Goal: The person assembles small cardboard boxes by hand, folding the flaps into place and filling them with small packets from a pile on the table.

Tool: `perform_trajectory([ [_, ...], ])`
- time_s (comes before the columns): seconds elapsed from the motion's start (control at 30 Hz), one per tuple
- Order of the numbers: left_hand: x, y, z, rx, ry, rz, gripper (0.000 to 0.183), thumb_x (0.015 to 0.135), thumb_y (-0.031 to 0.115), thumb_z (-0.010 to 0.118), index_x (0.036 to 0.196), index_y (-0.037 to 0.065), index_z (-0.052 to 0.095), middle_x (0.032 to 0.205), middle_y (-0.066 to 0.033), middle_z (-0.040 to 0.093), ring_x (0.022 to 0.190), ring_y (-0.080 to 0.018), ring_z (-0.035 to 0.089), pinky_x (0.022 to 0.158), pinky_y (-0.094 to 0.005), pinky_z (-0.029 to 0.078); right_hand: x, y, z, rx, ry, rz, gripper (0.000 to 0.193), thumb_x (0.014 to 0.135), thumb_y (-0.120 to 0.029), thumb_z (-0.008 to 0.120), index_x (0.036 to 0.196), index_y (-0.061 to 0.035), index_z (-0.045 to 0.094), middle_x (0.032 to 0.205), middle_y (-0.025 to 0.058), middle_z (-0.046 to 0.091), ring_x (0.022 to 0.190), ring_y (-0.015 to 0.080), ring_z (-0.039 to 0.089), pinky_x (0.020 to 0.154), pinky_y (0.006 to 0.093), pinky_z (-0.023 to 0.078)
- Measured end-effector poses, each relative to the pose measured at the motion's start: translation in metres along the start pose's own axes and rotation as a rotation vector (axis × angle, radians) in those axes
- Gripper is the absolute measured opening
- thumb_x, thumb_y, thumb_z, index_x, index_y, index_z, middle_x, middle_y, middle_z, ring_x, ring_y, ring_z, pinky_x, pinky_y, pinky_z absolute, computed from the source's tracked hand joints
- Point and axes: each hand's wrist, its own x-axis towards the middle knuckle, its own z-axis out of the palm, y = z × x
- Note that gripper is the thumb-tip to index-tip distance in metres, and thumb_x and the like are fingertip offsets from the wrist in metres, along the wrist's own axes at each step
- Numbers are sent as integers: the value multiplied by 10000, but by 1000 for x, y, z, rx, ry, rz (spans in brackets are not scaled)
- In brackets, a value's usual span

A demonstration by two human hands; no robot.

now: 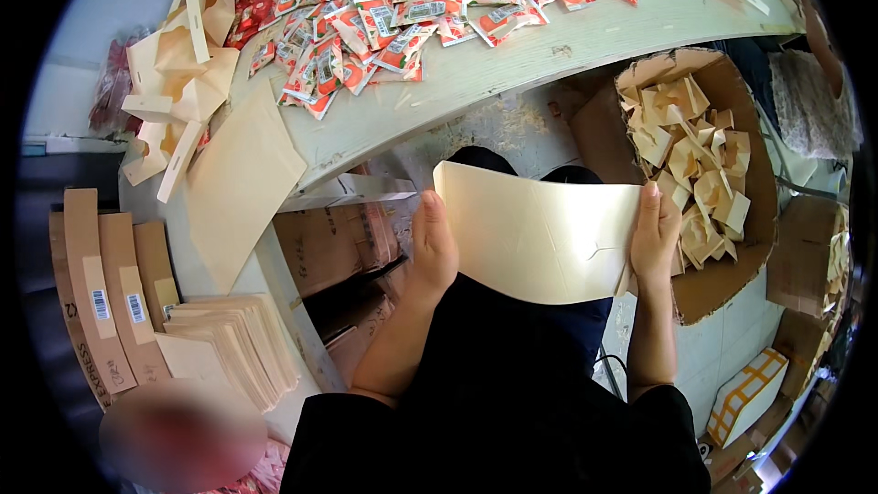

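Observation:
A cream cardboard sheet (540,233) spans the space between my hands above my lap, its lower edge bowed and its surface marked with crease lines. At its left end, my left hand (435,242) grips the edge with the thumb on the near face. My right hand (656,233) is closed on the opposite end in the same way. The fingers behind the sheet are mostly hidden. Another flat cream sheet (242,187) lies on the table to the left, beside folded cream cardboard pieces (192,64).
Many small red-and-white packets (384,23) are heaped on the white table (494,69). An open cardboard box (764,220) at right holds folded card pieces (700,169). A stack of cream sheets (229,348) stands left, near brown cartons (114,302). Another person's arm (817,41) shows far right.

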Motion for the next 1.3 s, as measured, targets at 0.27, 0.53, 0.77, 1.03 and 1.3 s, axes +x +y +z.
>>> perform_trajectory([
  [0.27,8,1,5,15,-37,19,246,926,195,372,831,11,506,696,26,460,627,-38,405,559,-201,345,9,-5,-11,21,59,53,351,944,-261,385,653,-67,414,606,-75,331,574,30,272,495,197,235],
  [0.53,-1,23,17,-230,-226,-93,163,884,85,453,933,-60,512,712,-110,593,492,-149,569,440,-221,467,21,23,-30,1210,-333,160,471,930,-434,281,798,-43,508,591,25,480,404,92,374,391,207,322],
  [0.77,-14,10,41,-430,-315,-187,266,835,15,482,1063,-114,434,870,-237,593,718,-274,635,625,-355,558,-58,-8,45,812,-337,129,434,798,-356,616,1024,1,518,778,60,575,623,96,523,526,197,405],
  [1.03,-10,20,24,-195,-434,-339,167,804,27,556,948,-55,536,835,-116,595,669,-147,587,578,-237,495,-34,-14,39,639,-393,157,244,893,-219,497,783,-8,551,607,1,506,497,52,425,450,194,330],
  [1.3,-16,16,28,-114,-307,-215,203,790,14,570,976,-36,504,788,-83,579,548,-80,526,436,-188,430,-48,-12,46,781,-488,165,141,808,21,525,944,54,535,777,71,596,599,107,553,568,217,455],
])
